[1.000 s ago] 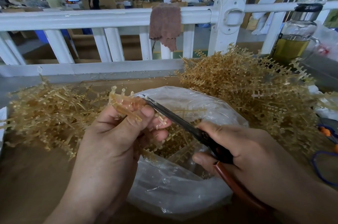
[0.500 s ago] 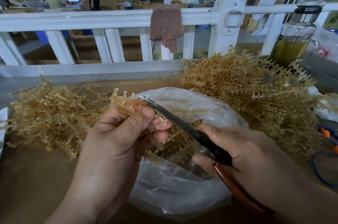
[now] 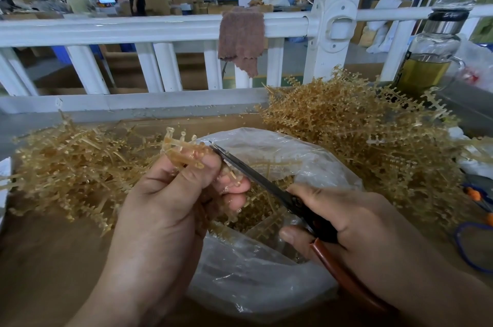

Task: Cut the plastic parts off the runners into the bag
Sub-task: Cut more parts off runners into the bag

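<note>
Left hand [image 3: 170, 204] gripping amber plastic runner [image 3: 184, 150] over clear plastic bag [image 3: 266, 273]; right hand [image 3: 346, 217] squeezing black-bladed scissors [image 3: 256, 174], snipping parts. Next probably rotating runner, fresh row.

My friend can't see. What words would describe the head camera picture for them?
A left hand holds a bunch of tan plastic runners over an open clear bag while the right hand works scissors against them. A left pile and right pile of runners flank the bag.

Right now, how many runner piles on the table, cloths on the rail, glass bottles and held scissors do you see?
Runner piles on the table: 2
Cloth on the rail: 1
Glass bottle: 1
Held scissors: 1
Total: 5
</note>
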`<state>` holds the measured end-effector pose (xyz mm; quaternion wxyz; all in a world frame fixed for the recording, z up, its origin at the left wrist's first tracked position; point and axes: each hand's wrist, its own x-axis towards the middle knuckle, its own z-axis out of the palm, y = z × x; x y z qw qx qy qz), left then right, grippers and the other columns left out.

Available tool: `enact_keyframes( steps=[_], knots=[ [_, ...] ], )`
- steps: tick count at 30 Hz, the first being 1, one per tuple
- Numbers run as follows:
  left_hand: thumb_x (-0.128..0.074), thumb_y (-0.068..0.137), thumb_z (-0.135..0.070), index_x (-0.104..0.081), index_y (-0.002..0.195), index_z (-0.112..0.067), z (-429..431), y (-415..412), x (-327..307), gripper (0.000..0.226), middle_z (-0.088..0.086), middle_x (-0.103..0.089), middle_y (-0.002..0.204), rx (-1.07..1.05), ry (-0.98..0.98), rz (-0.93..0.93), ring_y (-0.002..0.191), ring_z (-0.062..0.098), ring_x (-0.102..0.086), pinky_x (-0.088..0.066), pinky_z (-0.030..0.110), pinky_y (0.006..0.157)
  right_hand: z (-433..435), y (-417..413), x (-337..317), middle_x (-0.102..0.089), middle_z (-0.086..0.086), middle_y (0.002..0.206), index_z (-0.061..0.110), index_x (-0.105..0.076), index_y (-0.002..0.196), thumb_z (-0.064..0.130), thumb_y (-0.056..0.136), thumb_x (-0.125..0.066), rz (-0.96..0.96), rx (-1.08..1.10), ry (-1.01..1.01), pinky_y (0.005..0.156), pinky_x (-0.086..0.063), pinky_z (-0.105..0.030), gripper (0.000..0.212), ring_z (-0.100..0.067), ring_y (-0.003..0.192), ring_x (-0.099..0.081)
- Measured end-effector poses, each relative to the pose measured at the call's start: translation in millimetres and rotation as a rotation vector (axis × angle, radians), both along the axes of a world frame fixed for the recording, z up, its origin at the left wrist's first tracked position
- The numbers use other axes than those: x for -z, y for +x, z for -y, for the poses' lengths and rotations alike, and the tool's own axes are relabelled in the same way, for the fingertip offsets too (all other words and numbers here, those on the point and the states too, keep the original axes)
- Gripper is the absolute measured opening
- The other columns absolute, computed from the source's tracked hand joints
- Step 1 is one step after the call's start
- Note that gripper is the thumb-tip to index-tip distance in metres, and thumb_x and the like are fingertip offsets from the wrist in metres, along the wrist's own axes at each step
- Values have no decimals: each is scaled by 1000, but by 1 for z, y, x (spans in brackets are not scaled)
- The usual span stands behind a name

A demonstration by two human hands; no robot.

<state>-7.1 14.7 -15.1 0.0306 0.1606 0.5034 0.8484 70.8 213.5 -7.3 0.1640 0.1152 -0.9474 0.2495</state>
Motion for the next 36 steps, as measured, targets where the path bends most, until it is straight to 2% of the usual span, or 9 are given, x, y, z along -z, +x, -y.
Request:
enact_keyframes(
  steps=[2,8,12,15,18,21,25,28,36],
  knots=[
    [-88,73,-30,-72,80,-16,0,0,0,22,11,-69,74,-12,-14,-25,68,25,-73,-57,29,57,0,0,1,-64,14,78,33,-58,120,66,83,-48,-7,3,1,59,-50,-23,50,-1,73,-62],
    [-77,73,-31,-73,76,-22,1,-1,3,10,7,-69,72,-67,-65,-101,68,24,-71,-56,28,58,-1,-1,0,-67,12,83,37,-50,125,67,84,-49,-8,-14,7,61,-55,-31,50,-4,77,-64],
    [-83,74,-25,-73,75,-22,1,-1,3,11,5,-69,69,-75,-99,-122,66,22,-71,-56,27,57,-2,-1,0,-66,13,82,38,-51,123,66,85,-49,1,-15,13,60,-53,-29,47,-3,75,-63],
    [-76,74,-28,-72,72,-23,0,-1,3,7,3,-68,66,-83,-98,-120,64,22,-71,-56,27,57,-2,0,-1,-66,13,84,37,-52,125,65,85,-50,4,-15,0,61,-52,-26,50,-2,76,-64],
    [-74,76,-26,-71,72,-22,1,0,3,6,3,-67,67,-75,-88,-117,64,23,-70,-56,28,57,-1,-1,-1,-64,16,81,29,-60,126,62,86,-48,23,-26,3,61,-47,-17,53,0,74,-61],
    [-74,75,-25,-72,72,-22,1,-1,2,5,5,-67,67,-63,-69,-96,64,23,-71,-56,28,56,0,0,-1,-59,19,76,30,-61,123,61,87,-46,17,-13,13,61,-42,-11,50,3,71,-57],
    [-74,76,-23,-71,75,-18,2,-2,3,6,10,-67,67,-41,-57,-76,63,24,-70,-56,28,55,2,0,0,-64,16,77,33,-58,117,59,85,-47,-2,17,-2,63,-47,-16,43,2,71,-60],
    [-73,77,-20,-71,75,-16,1,-3,3,6,12,-66,67,-47,-53,-61,61,25,-70,-56,28,53,2,0,0,-64,17,77,31,-62,117,58,86,-48,-8,18,4,62,-47,-14,44,2,71,-61],
    [-80,75,-17,-72,72,-22,1,0,1,9,7,-67,65,-47,-56,-62,60,21,-70,-56,28,52,1,1,2,-62,17,76,32,-60,113,59,86,-47,8,19,-4,61,-47,-17,41,1,71,-60]
  ],
)
